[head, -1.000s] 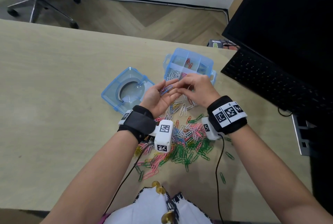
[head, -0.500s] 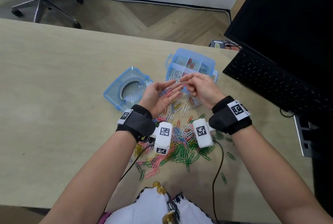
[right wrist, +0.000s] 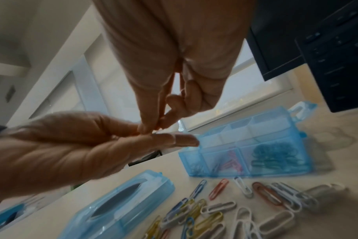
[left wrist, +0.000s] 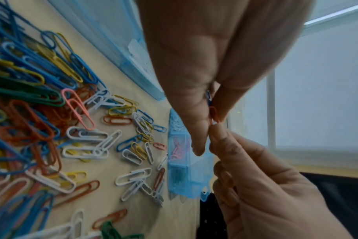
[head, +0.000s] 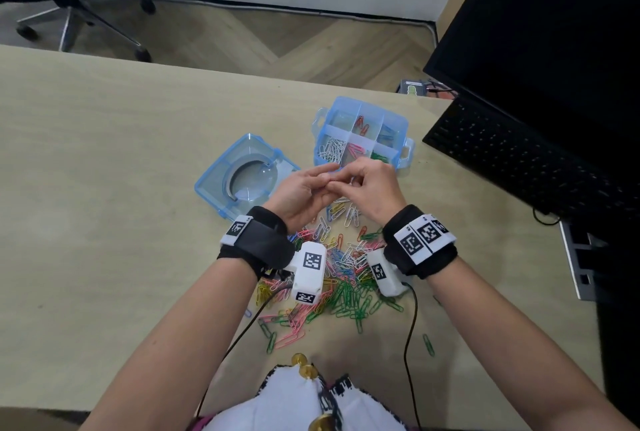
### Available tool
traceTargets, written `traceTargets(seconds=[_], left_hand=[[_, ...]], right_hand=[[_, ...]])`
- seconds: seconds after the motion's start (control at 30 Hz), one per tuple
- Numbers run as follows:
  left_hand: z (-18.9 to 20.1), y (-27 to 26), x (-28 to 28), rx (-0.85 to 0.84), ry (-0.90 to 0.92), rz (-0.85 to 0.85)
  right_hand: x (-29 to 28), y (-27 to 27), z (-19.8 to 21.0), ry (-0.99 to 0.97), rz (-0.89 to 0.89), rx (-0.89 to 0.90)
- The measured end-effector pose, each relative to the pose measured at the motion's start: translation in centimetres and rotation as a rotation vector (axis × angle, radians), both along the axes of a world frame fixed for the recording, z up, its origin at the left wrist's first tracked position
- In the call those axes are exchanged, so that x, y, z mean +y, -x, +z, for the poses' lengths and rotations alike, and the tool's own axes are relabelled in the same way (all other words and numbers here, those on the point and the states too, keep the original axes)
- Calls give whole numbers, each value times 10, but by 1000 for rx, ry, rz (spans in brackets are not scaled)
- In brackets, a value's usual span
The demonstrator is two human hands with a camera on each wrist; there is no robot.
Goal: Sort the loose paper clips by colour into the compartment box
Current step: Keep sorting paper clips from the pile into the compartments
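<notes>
My left hand (head: 323,177) hovers just in front of the blue compartment box (head: 374,108), palm turned inward. Its thumb and fingers press a blue clip (left wrist: 208,95) and a red paper clip (left wrist: 213,115) between them. My right hand (head: 337,184) meets it from the right. The right hand's thumb and forefinger pinch the lower end of the red clip, as the left wrist view shows. The box holds white, red, pink, blue and green clips in separate compartments. The mixed pile of loose clips (head: 343,278) lies on the desk under my wrists.
The box's blue lid (head: 214,184) lies open side up to the left of the box. A black keyboard (head: 519,160) and a monitor (head: 554,49) stand to the right. Two thin black cables run from my wrists toward the desk's near edge.
My right hand has turned knuckles up again and closed in on the left hand's fingertips. Both hands have stayed in front of the box.
</notes>
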State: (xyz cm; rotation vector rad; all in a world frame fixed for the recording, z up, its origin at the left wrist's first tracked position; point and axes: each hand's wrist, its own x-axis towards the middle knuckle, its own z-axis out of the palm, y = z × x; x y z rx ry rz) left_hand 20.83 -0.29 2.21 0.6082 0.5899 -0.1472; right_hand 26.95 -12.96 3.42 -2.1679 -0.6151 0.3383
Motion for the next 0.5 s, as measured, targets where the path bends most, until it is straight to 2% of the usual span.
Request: traceTargets(seconds=[0.2, 0.3, 0.33, 0.43, 0.5], left_hand=[[-8, -1, 7, 122, -158, 30], [-5, -3, 4, 154, -274, -25], [-3, -6, 3, 169, -309, -42], [6, -12, 2, 195, -339, -97], [11, -15, 1, 184, -293, -116]], right_hand=[[-5, -39, -6, 88, -205, 21], [-2, -59, -8, 210, -238, 160], [-1, -66, -7, 132, -287, 301], [-5, -76, 7, -441, -484, 945], [-14, -80, 15, -647, -512, 1130]])
